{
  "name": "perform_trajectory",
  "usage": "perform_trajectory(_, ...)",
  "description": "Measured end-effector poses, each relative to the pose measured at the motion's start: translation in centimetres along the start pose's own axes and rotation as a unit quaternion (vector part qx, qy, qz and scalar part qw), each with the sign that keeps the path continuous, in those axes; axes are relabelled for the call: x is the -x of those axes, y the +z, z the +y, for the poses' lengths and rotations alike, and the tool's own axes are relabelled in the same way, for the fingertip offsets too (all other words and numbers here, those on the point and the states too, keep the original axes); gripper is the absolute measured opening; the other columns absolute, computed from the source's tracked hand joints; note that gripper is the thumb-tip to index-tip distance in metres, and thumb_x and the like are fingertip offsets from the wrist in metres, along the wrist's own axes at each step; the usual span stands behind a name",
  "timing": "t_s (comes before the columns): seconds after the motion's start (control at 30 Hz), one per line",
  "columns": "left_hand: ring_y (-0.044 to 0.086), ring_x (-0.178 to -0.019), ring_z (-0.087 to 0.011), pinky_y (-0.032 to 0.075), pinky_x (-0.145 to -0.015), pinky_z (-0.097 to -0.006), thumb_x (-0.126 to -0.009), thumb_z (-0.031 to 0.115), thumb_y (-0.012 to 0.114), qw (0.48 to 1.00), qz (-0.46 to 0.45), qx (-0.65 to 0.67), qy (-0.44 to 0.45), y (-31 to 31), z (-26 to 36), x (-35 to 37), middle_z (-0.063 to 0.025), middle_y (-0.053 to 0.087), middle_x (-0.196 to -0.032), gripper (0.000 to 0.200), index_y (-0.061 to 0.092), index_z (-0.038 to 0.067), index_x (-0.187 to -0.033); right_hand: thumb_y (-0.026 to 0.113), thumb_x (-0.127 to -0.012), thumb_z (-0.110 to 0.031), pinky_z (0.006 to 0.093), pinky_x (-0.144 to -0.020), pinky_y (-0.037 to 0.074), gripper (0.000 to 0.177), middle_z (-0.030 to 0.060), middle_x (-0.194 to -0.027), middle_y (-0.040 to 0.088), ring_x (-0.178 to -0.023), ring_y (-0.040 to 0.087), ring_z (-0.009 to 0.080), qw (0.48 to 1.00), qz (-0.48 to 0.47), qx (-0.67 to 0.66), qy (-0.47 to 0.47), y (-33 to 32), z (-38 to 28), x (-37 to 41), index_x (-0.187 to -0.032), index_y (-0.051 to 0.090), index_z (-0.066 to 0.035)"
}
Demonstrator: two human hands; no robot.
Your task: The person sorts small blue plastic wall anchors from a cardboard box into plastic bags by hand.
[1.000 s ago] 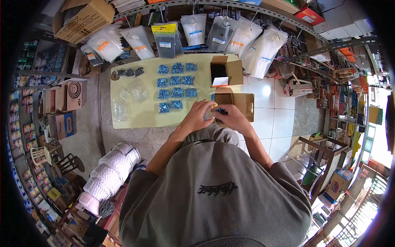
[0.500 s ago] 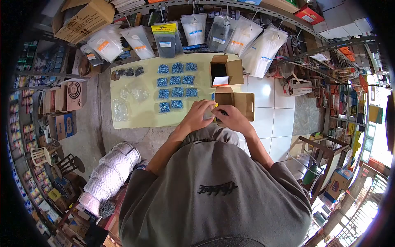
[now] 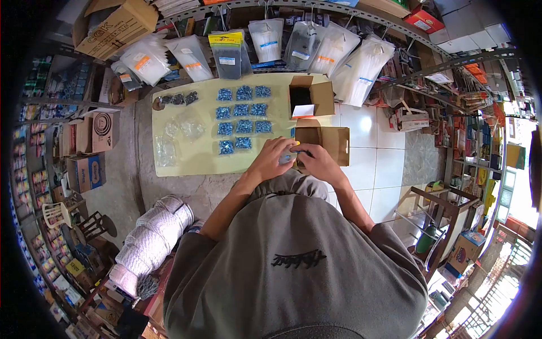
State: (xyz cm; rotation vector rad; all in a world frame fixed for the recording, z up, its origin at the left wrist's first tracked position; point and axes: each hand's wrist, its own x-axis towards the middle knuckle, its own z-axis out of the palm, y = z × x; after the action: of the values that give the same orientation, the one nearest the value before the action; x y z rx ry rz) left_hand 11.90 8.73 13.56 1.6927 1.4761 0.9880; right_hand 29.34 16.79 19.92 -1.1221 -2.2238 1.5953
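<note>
My left hand (image 3: 270, 160) is closed on a small clear plastic bag (image 3: 286, 158) that shows some blue inside. A bit of yellow shows at its fingertips. My right hand (image 3: 319, 163) is close beside it, fingers bent together at the bag's right side; what they hold is hidden. Just beyond my hands, an open cardboard box (image 3: 339, 146) stands at the table's right edge. Filled bags of small blue pieces (image 3: 243, 126) lie in rows on the pale yellow table (image 3: 195, 155).
A second open box (image 3: 323, 99) with dark contents stands behind the first. Empty clear bags (image 3: 191, 127) and small dark packs (image 3: 177, 99) lie at the table's left. Packs of cable ties (image 3: 228, 56) hang behind. A roll of white rope (image 3: 152, 240) is at the lower left.
My right fingers have shifted slightly, and the dark thing at their tips shows less. More blue shows in the bag at my left hand.
</note>
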Motion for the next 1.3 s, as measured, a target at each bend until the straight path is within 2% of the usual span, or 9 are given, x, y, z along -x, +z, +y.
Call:
perform_trajectory(0.07,0.059,-0.104,-0.0307,0.043,-0.092,-0.0416,-0.078,0.012,0.072,1.000,0.009,-0.002,0.002,0.1,-0.1,0.1,-0.0096,0.061,-0.109,0.048,0.054,0.011,-0.122,0.049,-0.091,-0.010,0.0321,-0.082,0.051,0.031,0.0160,-0.096,0.070,-0.086,0.064,0.0182,0.996,-0.025,-0.057,0.071,-0.3,-0.2,0.0,-0.112,0.067,0.004)
perform_trajectory(0.3,0.058,-0.106,-0.0311,0.043,-0.093,-0.0416,-0.078,0.012,0.072,1.000,0.005,0.007,-0.013,0.2,-0.1,0.2,-0.0099,0.060,-0.112,0.047,0.054,0.010,-0.122,0.048,-0.092,-0.007,0.0299,-0.076,0.050,0.031,0.0141,-0.090,0.069,-0.080,0.061,0.0150,0.999,-0.019,-0.036,0.035,-0.2,0.0,0.0,-0.113,0.067,0.005)
perform_trajectory(0.67,0.056,-0.110,-0.0320,0.042,-0.095,-0.0421,-0.077,0.010,0.071,0.999,-0.015,0.034,-0.038,0.1,-0.1,0.4,-0.0109,0.059,-0.116,0.050,0.054,0.010,-0.124,0.059,-0.093,-0.012,0.0302,-0.078,0.051,0.027,0.0142,-0.094,0.071,-0.084,0.061,0.0120,0.998,-0.041,-0.043,0.032,-0.1,-0.2,-0.1,-0.113,0.067,0.006)
perform_trajectory(0.8,0.055,-0.112,-0.0320,0.041,-0.096,-0.0421,-0.078,0.011,0.071,0.999,-0.010,0.034,-0.034,0.0,0.0,0.4,-0.0111,0.058,-0.117,0.050,0.053,0.010,-0.124,0.057,-0.094,-0.010,0.0302,-0.080,0.051,0.026,0.0127,-0.097,0.072,-0.086,0.062,0.0126,0.995,-0.037,-0.068,0.055,-0.3,-1.0,0.0,-0.112,0.067,0.006)
perform_trajectory(0.9,0.055,-0.112,-0.0320,0.039,-0.096,-0.0433,-0.081,0.016,0.070,0.999,-0.022,0.027,-0.026,0.1,-0.2,0.5,-0.0103,0.056,-0.120,0.049,0.050,0.010,-0.126,0.053,-0.095,-0.008,0.0279,-0.078,0.049,0.026,0.0103,-0.096,0.071,-0.085,0.060,0.0122,0.996,-0.018,-0.087,0.031,-0.2,-0.6,0.1,-0.111,0.067,0.006)
perform_trajectory(0.97,0.055,-0.112,-0.0322,0.041,-0.097,-0.0421,-0.078,0.011,0.071,0.999,-0.009,0.026,-0.026,0.2,-0.2,0.6,-0.0105,0.057,-0.118,0.050,0.053,0.011,-0.124,0.048,-0.095,-0.006,0.0257,-0.074,0.048,0.027,0.0084,-0.092,0.068,-0.082,0.058,0.0111,0.970,-0.039,-0.189,0.145,-0.8,-1.4,0.1,-0.111,0.066,0.006)
perform_trajectory(1.07,0.056,-0.110,-0.0324,0.042,-0.094,-0.0419,-0.078,0.013,0.072,0.999,-0.005,0.026,-0.023,0.3,-0.2,0.6,-0.0104,0.058,-0.116,0.049,0.053,0.010,-0.122,0.045,-0.095,-0.006,0.0251,-0.071,0.047,0.027,0.0076,-0.089,0.067,-0.080,0.057,0.0099,0.961,-0.036,-0.228,0.153,-0.4,-0.3,-0.1,-0.111,0.064,0.005)
perform_trajectory(1.17,0.058,-0.107,-0.0325,0.044,-0.092,-0.0419,-0.078,0.015,0.075,0.999,-0.003,0.029,-0.032,0.5,-0.4,0.5,-0.0104,0.059,-0.113,0.048,0.054,0.009,-0.120,0.046,-0.095,-0.007,0.0290,-0.077,0.050,0.027,0.0123,-0.090,0.068,-0.086,0.065,0.0155,0.965,-0.035,-0.229,0.123,-0.1,0.3,-0.1,-0.112,0.060,0.008)
perform_trajectory(1.3,0.058,-0.106,-0.0331,0.045,-0.091,-0.0424,-0.078,0.016,0.076,1.000,0.014,0.016,-0.023,0.5,-0.3,0.5,-0.0108,0.060,-0.112,0.047,0.054,0.007,-0.118,0.050,-0.096,-0.007,0.0301,-0.075,0.051,0.023,0.0130,-0.090,0.068,-0.084,0.067,0.0170,0.971,-0.025,-0.217,0.097,0.6,0.7,0.3,-0.111,0.055,0.009)
